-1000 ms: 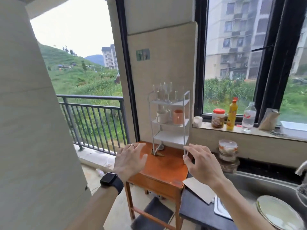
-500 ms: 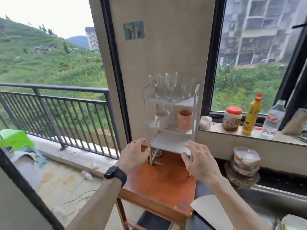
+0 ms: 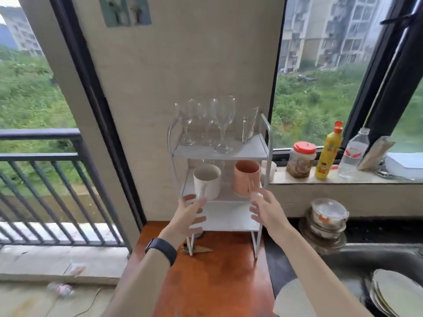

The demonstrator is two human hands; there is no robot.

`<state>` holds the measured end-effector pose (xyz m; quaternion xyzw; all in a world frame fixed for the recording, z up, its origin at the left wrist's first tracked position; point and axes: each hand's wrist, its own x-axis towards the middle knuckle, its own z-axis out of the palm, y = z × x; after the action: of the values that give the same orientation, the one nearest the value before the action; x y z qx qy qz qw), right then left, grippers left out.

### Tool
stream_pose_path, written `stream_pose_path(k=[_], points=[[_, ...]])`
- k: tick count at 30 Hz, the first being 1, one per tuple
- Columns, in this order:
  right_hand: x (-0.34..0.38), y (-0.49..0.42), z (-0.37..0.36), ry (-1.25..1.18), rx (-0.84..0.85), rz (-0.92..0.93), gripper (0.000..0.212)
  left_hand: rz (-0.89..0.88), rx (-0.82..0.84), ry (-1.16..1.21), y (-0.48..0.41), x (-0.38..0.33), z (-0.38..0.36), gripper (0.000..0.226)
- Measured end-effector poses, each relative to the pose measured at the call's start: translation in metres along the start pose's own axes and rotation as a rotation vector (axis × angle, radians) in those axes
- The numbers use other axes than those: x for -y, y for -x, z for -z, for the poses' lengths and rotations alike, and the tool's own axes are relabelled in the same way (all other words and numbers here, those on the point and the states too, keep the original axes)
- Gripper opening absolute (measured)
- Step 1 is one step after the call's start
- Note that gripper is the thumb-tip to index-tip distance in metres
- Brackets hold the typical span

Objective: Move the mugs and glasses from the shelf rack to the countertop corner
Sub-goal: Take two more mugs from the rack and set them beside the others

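A white three-tier shelf rack (image 3: pixel 263 147) stands on a small orange wooden table (image 3: pixel 212 277). Several clear wine glasses (image 3: pixel 223 124) and a tumbler (image 3: pixel 248 126) stand on its top tier. On the middle tier sit a white mug (image 3: pixel 209 181) and a pink mug (image 3: pixel 246 179). The bottom tier is bare. My left hand (image 3: pixel 190 216), with a black watch on the wrist, is open just below the white mug's handle. My right hand (image 3: pixel 266 208) is open right in front of the pink mug, fingers spread. Neither hand holds anything.
A windowsill to the right carries a small white cup (image 3: pixel 269 170), a red-lidded jar (image 3: pixel 301 160), a yellow bottle (image 3: pixel 328 152) and a water bottle (image 3: pixel 353 154). Stacked bowls (image 3: pixel 327 218) and plates (image 3: pixel 398 294) sit by the dark sink. A balcony railing (image 3: pixel 45 179) is at left.
I have moved closer to the rack. Both hands have risen from the table's level to the middle tier, right in front of the two mugs.
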<state>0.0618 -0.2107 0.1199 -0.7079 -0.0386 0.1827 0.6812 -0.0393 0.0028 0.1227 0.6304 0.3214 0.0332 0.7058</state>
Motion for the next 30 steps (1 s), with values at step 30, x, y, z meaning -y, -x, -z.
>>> stream_pose_path(k=[30], points=[[-0.065,0.051,-0.024,0.043,-0.199,0.169,0.038,-0.273,0.239,-0.171,0.004,0.048,0.000,0.051]])
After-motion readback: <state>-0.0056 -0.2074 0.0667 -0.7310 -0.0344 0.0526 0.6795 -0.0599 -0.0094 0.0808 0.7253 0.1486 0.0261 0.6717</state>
